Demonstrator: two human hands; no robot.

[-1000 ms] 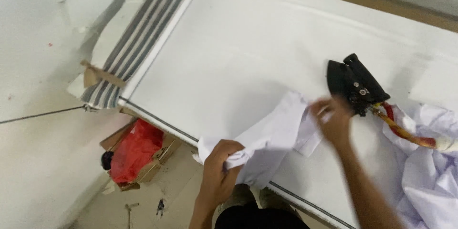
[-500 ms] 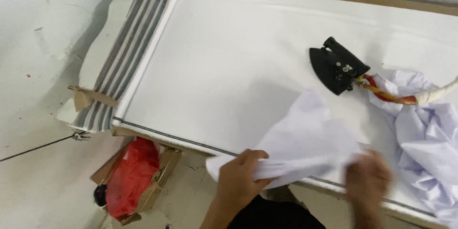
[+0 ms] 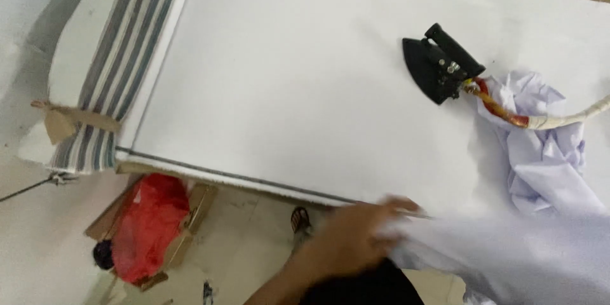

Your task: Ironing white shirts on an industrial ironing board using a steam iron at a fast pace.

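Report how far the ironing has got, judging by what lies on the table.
Done: nothing visibly pressed. In hand: the left hand grips a pale lilac garment at the table's near edge; the right hand is out of view. Left: the black iron sits untouched, and crumpled pale cloth waits beside it.

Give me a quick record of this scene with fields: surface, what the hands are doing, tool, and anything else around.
surface: white padded ironing table
left hand: left hand grips a pale lilac garment at the table's near edge, blurred
right hand: not in view
tool: black iron lying on the table, cord over crumpled cloth
floor: red bag in a cardboard box
table end: striped fabric
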